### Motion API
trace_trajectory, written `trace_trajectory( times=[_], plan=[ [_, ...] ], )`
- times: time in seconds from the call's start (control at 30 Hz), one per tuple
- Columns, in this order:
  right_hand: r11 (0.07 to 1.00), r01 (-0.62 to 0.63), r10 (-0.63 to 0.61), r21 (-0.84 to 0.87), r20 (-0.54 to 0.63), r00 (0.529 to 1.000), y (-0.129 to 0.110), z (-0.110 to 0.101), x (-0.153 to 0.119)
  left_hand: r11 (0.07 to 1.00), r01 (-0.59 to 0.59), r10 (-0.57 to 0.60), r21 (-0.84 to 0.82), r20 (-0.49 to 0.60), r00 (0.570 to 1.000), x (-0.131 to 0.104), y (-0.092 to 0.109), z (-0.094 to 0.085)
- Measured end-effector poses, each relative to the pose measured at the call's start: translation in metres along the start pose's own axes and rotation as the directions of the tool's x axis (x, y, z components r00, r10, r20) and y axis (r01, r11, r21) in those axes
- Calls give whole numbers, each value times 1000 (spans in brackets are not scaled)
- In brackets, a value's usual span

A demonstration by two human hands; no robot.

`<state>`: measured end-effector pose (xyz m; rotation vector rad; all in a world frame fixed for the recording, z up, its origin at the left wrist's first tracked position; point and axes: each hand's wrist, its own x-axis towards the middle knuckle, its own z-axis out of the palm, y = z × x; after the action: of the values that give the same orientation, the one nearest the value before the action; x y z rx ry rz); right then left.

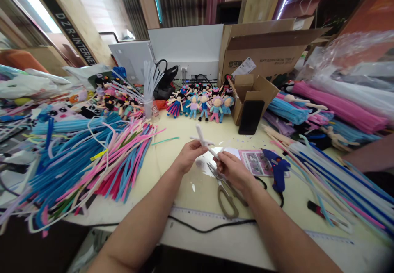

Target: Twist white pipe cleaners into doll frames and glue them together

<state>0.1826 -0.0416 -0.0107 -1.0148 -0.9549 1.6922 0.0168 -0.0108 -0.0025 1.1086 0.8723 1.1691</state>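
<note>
Covering most of the frame, a pale yellow table (pixel 172 170) is catalogued first, its bare part lying at centre. At the left, a broad heap of blue, pink and white pipe cleaners (pixel 83 158) is spread over it. At the right, bundles of pink and blue pipe cleaners in clear wrapping (pixel 338 107) are stacked. At upper centre-right, a large open cardboard box (pixel 261 51) is set at the table's back edge, with a smaller open carton (pixel 249 90) in front of it and a black phone (pixel 250 117) leaned against that carton. A row of small finished dolls (pixel 200 105) is lined up at upper centre. A blue glue gun (pixel 277 170) is laid right of centre, beside a printed leaflet (pixel 255 162). Scissors (pixel 226 191) are laid just below the hands.

At centre, a white pipe-cleaner figure (pixel 205 142), cross-shaped, is held above the table between both hands. The left hand (pixel 187 156) is closed on its middle with pinched fingertips; the right hand (pixel 232 168) is closed on its lower end.
</note>
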Motion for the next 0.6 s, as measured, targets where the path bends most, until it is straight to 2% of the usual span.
trace_trajectory(
  times=[0.2, 0.37, 0.43, 0.5, 0.57, 0.6],
  plan=[
    [974, -86, 73, 209, 66, 995, -2, 1, -2, 999, -42, 43, -10, 75, 996, -2, 2, 0],
    [977, -39, 20, 207, 94, 995, -1, 2, -2, 997, -72, 71, 8, 103, 992, -3, 2, 2],
    [992, 62, -66, 112, 39, 997, 0, 0, -1, 997, -70, 68, 38, 62, 996, -3, 2, 4],
    [978, 197, -201, -72, -53, 978, 0, -4, 2, 998, -38, 37, 43, 7, 999, -3, 3, 4],
    [900, 314, -362, -302, -119, 924, -3, -10, 3, 999, 38, -39, 11, 24, 999, -5, 6, 4],
    [838, 356, -441, -413, -128, 888, -6, -13, 3, 996, 86, -85, -17, 78, 993, -6, 8, 4]
  ],
)
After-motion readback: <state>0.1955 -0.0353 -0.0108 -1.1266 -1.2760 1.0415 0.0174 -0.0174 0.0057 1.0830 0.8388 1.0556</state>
